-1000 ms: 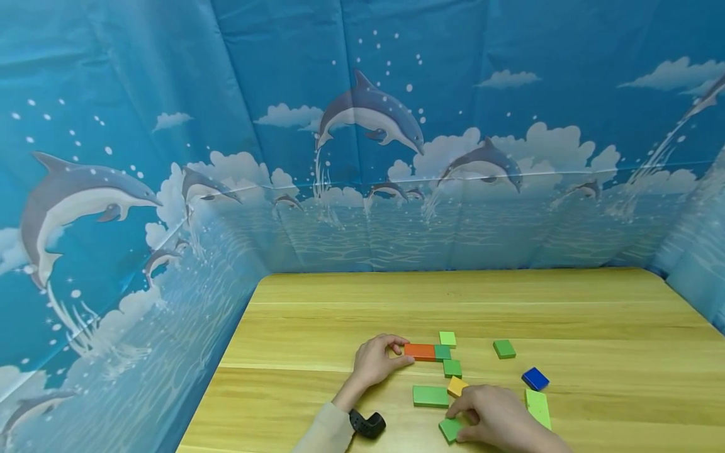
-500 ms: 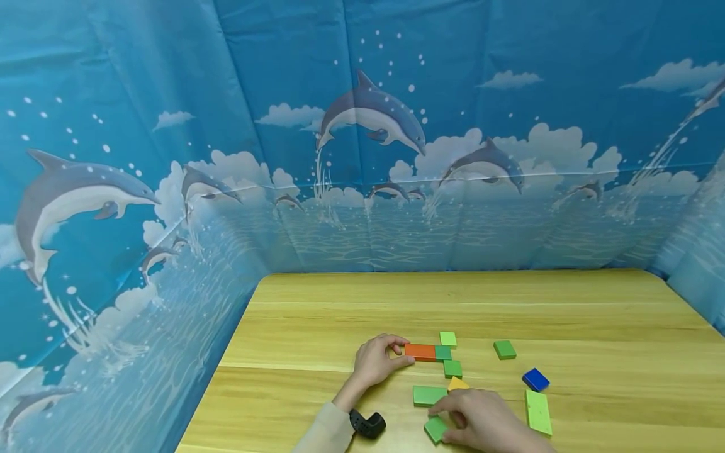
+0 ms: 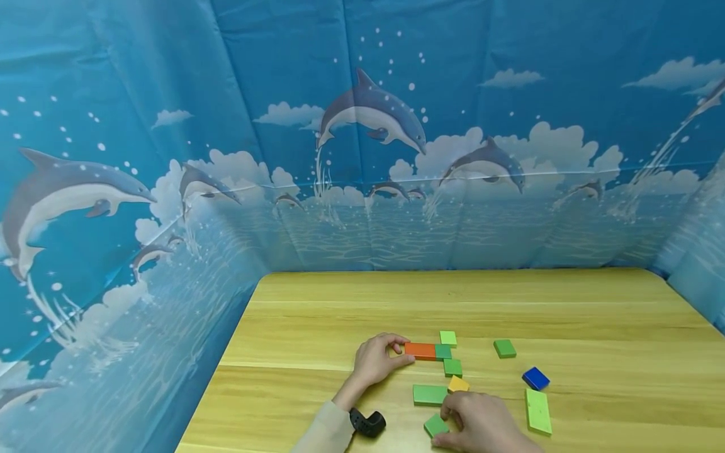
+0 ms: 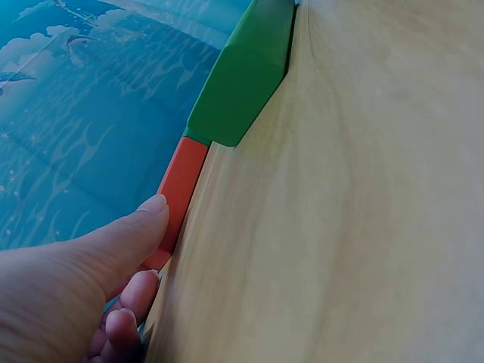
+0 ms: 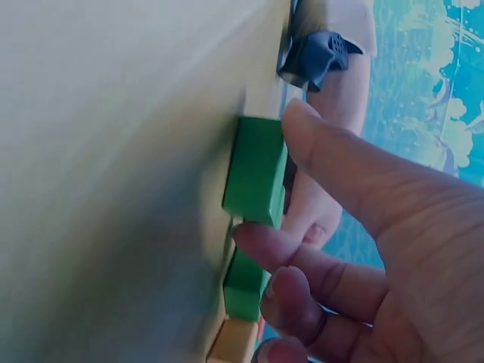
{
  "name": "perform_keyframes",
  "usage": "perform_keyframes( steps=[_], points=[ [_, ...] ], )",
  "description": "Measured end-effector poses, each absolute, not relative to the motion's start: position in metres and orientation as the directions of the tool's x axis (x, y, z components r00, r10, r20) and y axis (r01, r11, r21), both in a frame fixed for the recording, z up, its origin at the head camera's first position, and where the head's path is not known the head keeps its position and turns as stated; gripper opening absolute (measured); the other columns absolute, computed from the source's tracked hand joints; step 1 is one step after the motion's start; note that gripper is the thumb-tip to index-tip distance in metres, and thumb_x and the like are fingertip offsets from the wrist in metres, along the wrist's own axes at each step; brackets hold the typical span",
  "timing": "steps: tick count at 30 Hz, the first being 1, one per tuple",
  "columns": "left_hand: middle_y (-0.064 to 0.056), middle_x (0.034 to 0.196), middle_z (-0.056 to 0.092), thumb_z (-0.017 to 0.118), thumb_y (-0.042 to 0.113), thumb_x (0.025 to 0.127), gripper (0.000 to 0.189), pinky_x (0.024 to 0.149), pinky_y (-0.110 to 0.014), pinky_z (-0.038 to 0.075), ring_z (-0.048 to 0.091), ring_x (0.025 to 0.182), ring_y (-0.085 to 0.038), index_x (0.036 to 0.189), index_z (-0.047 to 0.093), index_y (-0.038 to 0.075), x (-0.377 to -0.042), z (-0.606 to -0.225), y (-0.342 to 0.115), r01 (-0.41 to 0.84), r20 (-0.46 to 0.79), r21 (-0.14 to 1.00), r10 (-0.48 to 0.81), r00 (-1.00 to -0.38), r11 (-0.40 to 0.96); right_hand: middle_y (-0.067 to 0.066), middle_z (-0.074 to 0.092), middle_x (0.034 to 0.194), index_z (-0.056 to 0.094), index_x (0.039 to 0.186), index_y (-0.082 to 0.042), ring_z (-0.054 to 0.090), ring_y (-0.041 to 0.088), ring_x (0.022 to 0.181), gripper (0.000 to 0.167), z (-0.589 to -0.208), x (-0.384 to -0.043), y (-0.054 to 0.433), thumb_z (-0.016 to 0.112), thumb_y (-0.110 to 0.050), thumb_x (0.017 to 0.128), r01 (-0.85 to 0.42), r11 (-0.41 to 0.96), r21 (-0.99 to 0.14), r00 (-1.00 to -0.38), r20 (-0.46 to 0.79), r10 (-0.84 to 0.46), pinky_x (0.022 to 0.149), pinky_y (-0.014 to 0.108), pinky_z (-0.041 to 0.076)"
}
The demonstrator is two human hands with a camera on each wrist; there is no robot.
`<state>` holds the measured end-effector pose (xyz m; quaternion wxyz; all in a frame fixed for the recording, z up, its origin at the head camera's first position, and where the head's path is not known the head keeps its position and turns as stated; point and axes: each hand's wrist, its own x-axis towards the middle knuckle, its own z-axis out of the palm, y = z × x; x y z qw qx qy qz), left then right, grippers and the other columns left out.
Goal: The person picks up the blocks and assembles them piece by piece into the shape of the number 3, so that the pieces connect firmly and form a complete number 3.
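Observation:
My left hand [image 3: 374, 365] pinches the left end of a flat red block [image 3: 420, 352], thumb on its near side. In the left wrist view, the thumb rests along the red block [image 4: 180, 189], which meets a green block [image 4: 249, 76]. Between the right hand's [image 3: 487, 423] thumb and index finger lies a small green block [image 3: 435, 426], set askew near the front of the table. From the right wrist, the thumb touches one end of that green block [image 5: 255, 166] and the index finger the other; how firmly, I cannot tell.
A dark green block [image 3: 443, 352] abuts the red one, with a light green square [image 3: 448, 338] behind and a green square [image 3: 452, 368] in front. Nearer lie a green rectangle [image 3: 430, 395] and an orange-yellow block [image 3: 459, 384]. Rightward are a green square [image 3: 504, 348], blue block [image 3: 535, 379] and lime rectangle [image 3: 538, 412].
My right hand has slid the small green block leftward and then turned, so its fingertips now sit on different edges of it. The left hand stays in place on the red block.

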<state>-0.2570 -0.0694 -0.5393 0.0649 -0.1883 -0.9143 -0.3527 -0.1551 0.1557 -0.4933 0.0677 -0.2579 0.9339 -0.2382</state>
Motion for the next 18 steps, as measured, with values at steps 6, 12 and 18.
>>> perform_keyframes(
  steps=[6,12,18],
  points=[
    [0.018,0.081,0.057,0.072,0.049,0.08,0.036,0.057,-0.02,0.034,0.042,0.057,0.002,0.107,0.071,0.025,-0.258,-0.538,-0.069,0.387,0.249,0.622,0.297,-0.922,0.681,-0.018,0.041,0.059,0.064,0.077,-0.024,0.036,-0.001,0.05,0.037,-0.492,-0.155,0.149,0.074,-0.059,0.07,-0.493,0.729,-0.474,-0.843,0.052,-0.536,0.046,0.024,0.031],
    [0.017,0.08,0.057,0.072,0.049,0.08,0.035,0.056,-0.02,0.034,0.042,0.056,0.002,0.106,0.071,0.026,-0.257,-0.538,-0.069,0.385,0.251,0.618,0.292,-0.923,0.685,-0.019,0.042,0.06,0.071,0.086,-0.02,0.038,-0.003,0.051,0.037,-0.488,-0.159,0.14,0.076,-0.054,0.072,-0.527,0.691,-0.495,-0.812,0.052,-0.582,0.047,0.023,0.032],
    [0.017,0.08,0.058,0.071,0.05,0.08,0.035,0.055,-0.019,0.034,0.041,0.055,0.002,0.106,0.071,0.025,-0.256,-0.537,-0.069,0.392,0.257,0.617,0.296,-0.92,0.682,-0.019,0.041,0.063,0.075,0.091,-0.016,0.037,-0.003,0.053,0.038,-0.487,-0.162,0.129,0.077,-0.049,0.074,-0.571,0.667,-0.478,-0.782,0.069,-0.62,0.048,0.022,0.032]
  ],
)
